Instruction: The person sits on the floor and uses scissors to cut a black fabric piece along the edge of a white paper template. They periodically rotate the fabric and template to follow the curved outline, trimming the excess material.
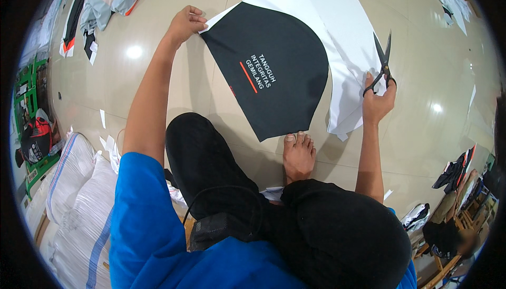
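A dark panel of fabric (pixel 284 30) with a rounded right edge, light lettering and a red stripe lies on the floor in front of me. White cloth (pixel 345 41) spreads beyond it and along its right side. My left hand (pixel 188 23) is closed at the panel's left corner, its fingers pinching the white margin there. In my right hand (pixel 378 100) is a pair of black scissors (pixel 385 67), gripped by the handles. The blades are spread and point away from me, over the white cloth's right edge. My bare foot (pixel 299 157) rests at the panel's near edge.
Stuffed white sacks (pixel 87 210) stand at the lower left, near a green rack (pixel 32 120) and a red-and-black bag (pixel 38 138). Grey, black and orange garments (pixel 108 1) lie at the upper left. Wooden furniture (pixel 464 220) and more cloth (pixel 454 173) are at the right.
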Demonstrator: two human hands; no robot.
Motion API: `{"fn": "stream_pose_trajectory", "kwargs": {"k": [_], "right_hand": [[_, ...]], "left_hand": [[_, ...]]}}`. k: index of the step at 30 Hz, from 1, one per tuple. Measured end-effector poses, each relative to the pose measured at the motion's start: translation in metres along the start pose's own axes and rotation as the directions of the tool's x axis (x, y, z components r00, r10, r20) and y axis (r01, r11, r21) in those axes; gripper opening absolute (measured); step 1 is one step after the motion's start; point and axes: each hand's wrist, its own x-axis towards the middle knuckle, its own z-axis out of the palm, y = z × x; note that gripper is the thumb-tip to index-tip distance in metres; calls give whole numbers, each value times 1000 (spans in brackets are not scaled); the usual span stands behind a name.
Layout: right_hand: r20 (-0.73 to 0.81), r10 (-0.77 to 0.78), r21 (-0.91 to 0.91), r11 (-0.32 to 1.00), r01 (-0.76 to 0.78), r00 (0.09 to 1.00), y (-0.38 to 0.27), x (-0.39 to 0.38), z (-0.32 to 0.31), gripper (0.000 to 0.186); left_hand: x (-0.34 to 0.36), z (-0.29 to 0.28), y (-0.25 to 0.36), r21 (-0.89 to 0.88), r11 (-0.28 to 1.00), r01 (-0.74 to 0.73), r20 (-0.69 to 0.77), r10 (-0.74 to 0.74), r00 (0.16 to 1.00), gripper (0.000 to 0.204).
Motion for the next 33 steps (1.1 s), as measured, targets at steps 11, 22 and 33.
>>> {"fn": "stream_pose_trajectory", "kwargs": {"k": [11, 22, 33], "right_hand": [[159, -164, 276, 954, 116, 973, -74, -30, 26, 60], [538, 115, 235, 931, -279, 835, -63, -35, -11, 40], [915, 295, 77, 545, -835, 277, -32, -69, -89, 47]], "left_hand": [[-51, 146, 22, 656, 733, -181, -299, 473, 829, 80], [-60, 167, 13, 667, 742, -71, -376, 417, 827, 86], [-88, 219, 50, 696, 715, -72, -335, 412, 848, 86]]}}
